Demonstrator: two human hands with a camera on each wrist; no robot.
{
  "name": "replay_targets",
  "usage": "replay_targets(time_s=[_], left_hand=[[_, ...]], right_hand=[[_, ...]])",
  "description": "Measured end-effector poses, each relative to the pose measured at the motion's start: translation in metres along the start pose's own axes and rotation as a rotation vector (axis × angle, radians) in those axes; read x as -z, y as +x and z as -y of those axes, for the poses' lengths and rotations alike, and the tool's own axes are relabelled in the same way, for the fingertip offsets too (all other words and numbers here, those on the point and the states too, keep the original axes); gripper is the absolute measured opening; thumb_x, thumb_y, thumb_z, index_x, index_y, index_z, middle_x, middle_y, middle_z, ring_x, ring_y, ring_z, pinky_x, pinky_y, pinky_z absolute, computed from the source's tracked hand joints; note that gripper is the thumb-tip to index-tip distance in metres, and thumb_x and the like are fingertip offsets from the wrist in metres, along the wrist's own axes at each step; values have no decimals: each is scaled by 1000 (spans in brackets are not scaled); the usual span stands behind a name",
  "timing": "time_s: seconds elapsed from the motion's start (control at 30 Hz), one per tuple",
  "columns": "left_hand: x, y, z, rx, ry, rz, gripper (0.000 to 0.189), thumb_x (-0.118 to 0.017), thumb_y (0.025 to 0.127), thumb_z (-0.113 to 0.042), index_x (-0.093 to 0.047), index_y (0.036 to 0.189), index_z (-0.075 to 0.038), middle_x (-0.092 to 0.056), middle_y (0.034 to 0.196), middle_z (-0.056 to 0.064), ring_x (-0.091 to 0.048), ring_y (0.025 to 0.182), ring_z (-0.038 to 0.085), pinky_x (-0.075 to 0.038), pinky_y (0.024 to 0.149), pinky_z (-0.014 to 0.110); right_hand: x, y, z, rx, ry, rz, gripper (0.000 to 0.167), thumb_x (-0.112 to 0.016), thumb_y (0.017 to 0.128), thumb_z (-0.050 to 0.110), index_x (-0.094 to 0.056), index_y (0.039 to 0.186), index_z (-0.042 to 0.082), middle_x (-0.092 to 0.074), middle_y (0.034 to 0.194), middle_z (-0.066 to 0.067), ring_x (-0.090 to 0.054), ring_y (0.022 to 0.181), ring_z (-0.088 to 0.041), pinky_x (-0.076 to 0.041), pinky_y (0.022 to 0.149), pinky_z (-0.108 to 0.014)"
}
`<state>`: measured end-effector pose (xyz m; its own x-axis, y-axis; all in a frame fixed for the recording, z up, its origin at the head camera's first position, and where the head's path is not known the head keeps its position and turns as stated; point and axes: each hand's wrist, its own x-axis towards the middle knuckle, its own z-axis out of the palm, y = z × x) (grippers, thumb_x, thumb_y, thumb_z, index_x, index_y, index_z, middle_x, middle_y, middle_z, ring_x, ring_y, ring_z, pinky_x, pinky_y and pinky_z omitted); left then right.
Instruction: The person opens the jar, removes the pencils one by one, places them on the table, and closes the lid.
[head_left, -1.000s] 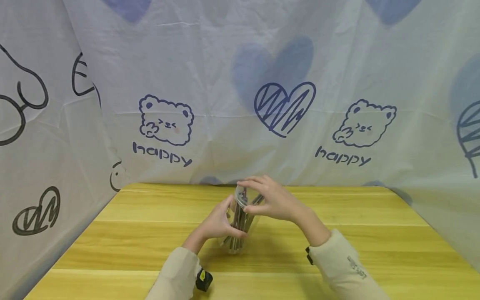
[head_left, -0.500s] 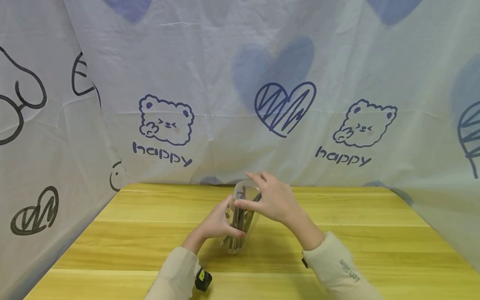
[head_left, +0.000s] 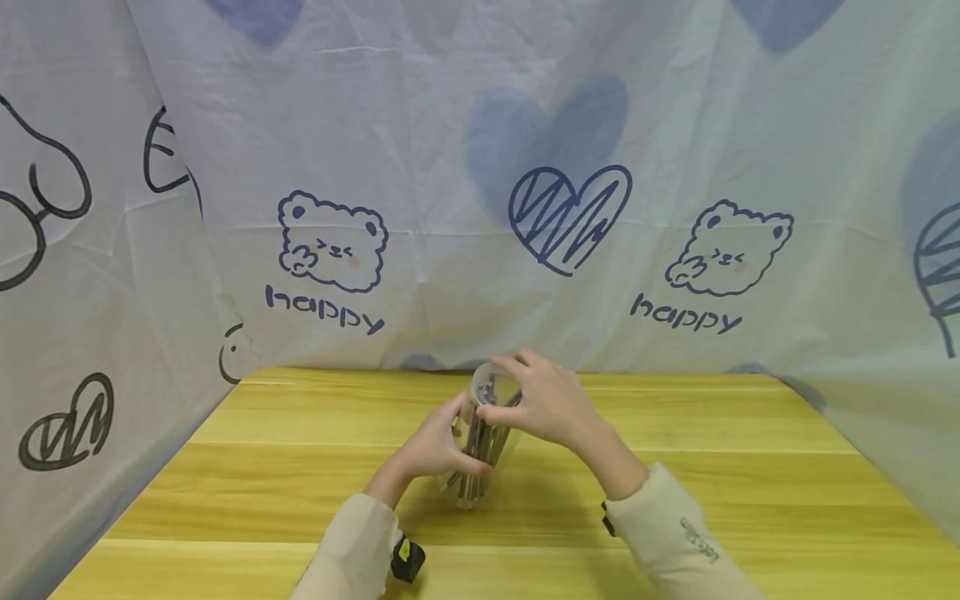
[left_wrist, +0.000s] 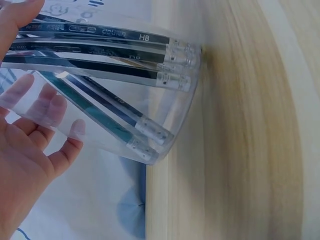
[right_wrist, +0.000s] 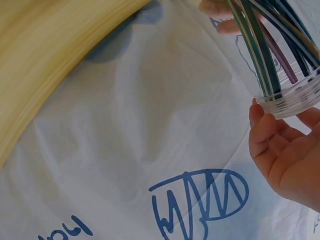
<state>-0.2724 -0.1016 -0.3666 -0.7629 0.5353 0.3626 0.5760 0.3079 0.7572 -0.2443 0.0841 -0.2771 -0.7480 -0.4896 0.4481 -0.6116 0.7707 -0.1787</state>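
A clear plastic jar (head_left: 469, 500) stands on the table, tilted slightly, with several dark pencils (left_wrist: 112, 52) inside. Their white-tipped ends and "HB" print show through the wall in the left wrist view. My left hand (head_left: 431, 450) holds the jar's body from the left, thumb in front and fingers behind. At the top, my right hand (head_left: 551, 404) grips the jar's clear round end (right_wrist: 290, 106), thumb near and fingers on the far side. Whether that ridged end is a separate lid, I cannot tell. Green, dark and reddish pencil ends lie just beneath it in the right wrist view.
The yellow wood-grain table (head_left: 720, 483) spreads out around the jar. A white cloth (head_left: 450, 275) with blue hearts, bears and "happy" lettering hangs behind the far edge, and cloth also closes off both sides.
My right hand lifts its fingers from the jar's top, turns slightly, then brings them back around the rim. The left hand and the jar stay almost still.
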Motion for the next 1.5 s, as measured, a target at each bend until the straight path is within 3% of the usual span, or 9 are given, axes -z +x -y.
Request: replay_targets(time_s=[0.2, 0.53, 0.67, 0.87, 1.0, 1.1, 1.23, 1.33, 1.5], left_hand=[[3, -2, 1, 20, 6, 6, 83, -82, 59, -19, -40, 130, -14, -47, 120, 1, -43, 106, 21, -42, 82, 44], [5, -3, 3, 42, 13, -17, 75, -83, 59, -19, -45, 122, -9, -50, 106, 8, -44, 96, 23, -43, 78, 41], [6, -6, 2, 79, 1, -34, 71, -82, 60, -13, -45, 120, -4, -49, 105, 10, -45, 97, 29, -42, 79, 46], [12, -14, -22, 91, -28, -38, 68, -79, 61, -5, -43, 119, 3, -51, 106, 13, -46, 98, 35, -42, 81, 49], [15, -17, -27, 95, -29, -44, 71, -78, 62, -4, -42, 122, 3, -51, 108, 12, -47, 97, 30, -43, 80, 47], [16, -18, -23, 89, -35, -47, 71, -79, 61, -4, -43, 121, 3, -52, 108, 12, -48, 96, 30, -43, 79, 47], [15, -17, -4, 93, -21, -59, 69, -81, 60, -9, -46, 118, 0, -53, 105, 11, -49, 95, 28, -44, 78, 45], [15, -16, 9, 97, -12, -62, 71, -83, 59, -15, -48, 120, -5, -55, 107, 8, -50, 96, 26, -43, 79, 43], [16, -16, 14, 86, -22, -57, 78, -84, 56, -23, -47, 123, -9, -56, 112, 6, -52, 98, 22, -41, 84, 42]], right_hand=[[1, 1, -1, 95, 37, -4, 63, -66, 70, 41, -52, 126, 14, -53, 111, -5, -50, 93, -17, -45, 67, -29], [3, 1, -3, 110, 105, -34, 71, -66, 67, 30, -43, 132, 15, -48, 120, -8, -47, 102, -22, -45, 73, -35], [4, -1, -4, 104, 151, -49, 74, -66, 68, 26, -38, 136, 19, -45, 120, -10, -49, 91, -20, -44, 66, -30], [5, -5, -8, 78, 204, -64, 72, -68, 68, 22, -40, 134, 19, -44, 119, -11, -45, 61, -12, -41, 54, -25], [5, -8, -13, 38, 256, -67, 68, -68, 68, 21, -42, 131, 15, -43, 121, -8, -46, 62, -13, -43, 56, -27], [4, -10, -17, 23, 271, -74, 66, -68, 68, 22, -42, 128, 12, -43, 122, -7, -51, 80, -18, -46, 66, -33], [2, -14, -24, 0, 288, -81, 64, -69, 67, 22, -44, 124, 8, -45, 120, -8, -50, 95, -25, -46, 76, -39], [1, -17, -29, -27, 305, -77, 63, -69, 67, 23, -44, 122, 6, -46, 116, -8, -50, 92, -25, -46, 73, -38], [0, -22, -35, -59, 332, -65, 61, -70, 68, 24, -44, 119, 4, -47, 116, -9, -49, 97, -27, -45, 78, -42]])
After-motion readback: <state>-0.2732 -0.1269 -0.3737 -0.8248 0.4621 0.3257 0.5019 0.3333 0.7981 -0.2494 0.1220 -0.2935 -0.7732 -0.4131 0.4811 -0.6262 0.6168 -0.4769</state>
